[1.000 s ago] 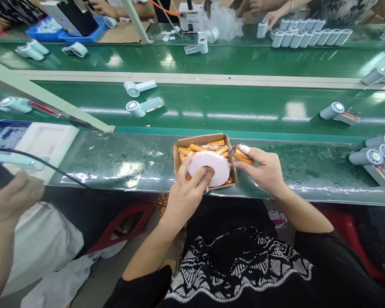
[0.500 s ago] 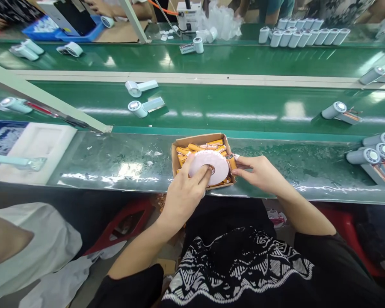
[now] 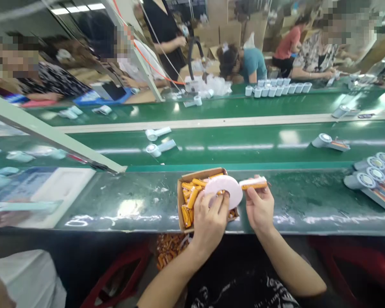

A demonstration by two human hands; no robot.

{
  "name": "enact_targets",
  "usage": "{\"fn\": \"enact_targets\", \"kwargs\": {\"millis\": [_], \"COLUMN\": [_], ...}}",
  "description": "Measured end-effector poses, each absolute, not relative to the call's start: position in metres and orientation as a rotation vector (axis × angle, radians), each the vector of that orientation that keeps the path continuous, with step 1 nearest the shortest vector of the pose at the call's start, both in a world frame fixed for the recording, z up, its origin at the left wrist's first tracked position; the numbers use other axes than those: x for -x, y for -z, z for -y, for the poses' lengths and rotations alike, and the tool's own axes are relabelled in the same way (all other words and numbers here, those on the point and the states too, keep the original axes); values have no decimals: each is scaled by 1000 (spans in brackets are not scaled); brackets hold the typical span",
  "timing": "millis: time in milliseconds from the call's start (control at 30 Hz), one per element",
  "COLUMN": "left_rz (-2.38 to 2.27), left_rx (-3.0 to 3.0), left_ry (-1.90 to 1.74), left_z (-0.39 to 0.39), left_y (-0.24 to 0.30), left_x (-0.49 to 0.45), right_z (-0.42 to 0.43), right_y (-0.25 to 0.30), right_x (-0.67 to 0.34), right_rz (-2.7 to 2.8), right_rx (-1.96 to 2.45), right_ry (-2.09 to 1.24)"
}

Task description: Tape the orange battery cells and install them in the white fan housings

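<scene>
My left hand (image 3: 210, 220) holds a flat white roll of tape (image 3: 233, 191) by its centre hole, tilted over a small cardboard box (image 3: 181, 207). Several orange wrapped batteries (image 3: 192, 199) lie loose in that box, partly hidden by the roll and my fingers. To the right of the box, my right hand (image 3: 260, 209) grips one orange battery (image 3: 255, 185) between thumb and fingers. A white strip covers the top of this battery, and its left end is close to the roll's edge; whether they touch I cannot tell.
More orange batteries (image 3: 170, 248) sit below the bench edge. Pale blue handheld fan bodies (image 3: 364, 179) stand at the right, and others (image 3: 160, 147) lie on the green belt (image 3: 231, 145). A slanted metal post (image 3: 67, 141) crosses at left. Several people work across the belts.
My right hand has drawn a battery away from the box and raised it to the right of the roll, white strip upward. The camera view has tilted up.
</scene>
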State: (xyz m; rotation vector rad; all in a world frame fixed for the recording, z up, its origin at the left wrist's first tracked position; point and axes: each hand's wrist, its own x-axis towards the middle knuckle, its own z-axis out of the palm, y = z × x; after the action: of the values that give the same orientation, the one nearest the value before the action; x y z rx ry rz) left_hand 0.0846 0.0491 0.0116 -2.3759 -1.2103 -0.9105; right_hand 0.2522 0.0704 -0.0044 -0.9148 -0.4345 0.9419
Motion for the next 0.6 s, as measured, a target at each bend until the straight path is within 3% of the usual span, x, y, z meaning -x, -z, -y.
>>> {"fn": "enact_targets", "kwargs": {"millis": [367,467,600], "left_rz": [1262,1129,1555], "left_rx": [2246,2354,2523], "left_ry": [1264,1207,853], "left_z": [-27,-23,-50], "left_y": [36,42,21], "left_x": [-125,-109,-55], "right_z": [-76,-106,-130], "right_y": [-6,-37,-51], "right_x": [-281,-332,-389], "right_rz": [431,416,451], "right_rx": [849,669,625], "right_ry": [-957,-703,-552]}}
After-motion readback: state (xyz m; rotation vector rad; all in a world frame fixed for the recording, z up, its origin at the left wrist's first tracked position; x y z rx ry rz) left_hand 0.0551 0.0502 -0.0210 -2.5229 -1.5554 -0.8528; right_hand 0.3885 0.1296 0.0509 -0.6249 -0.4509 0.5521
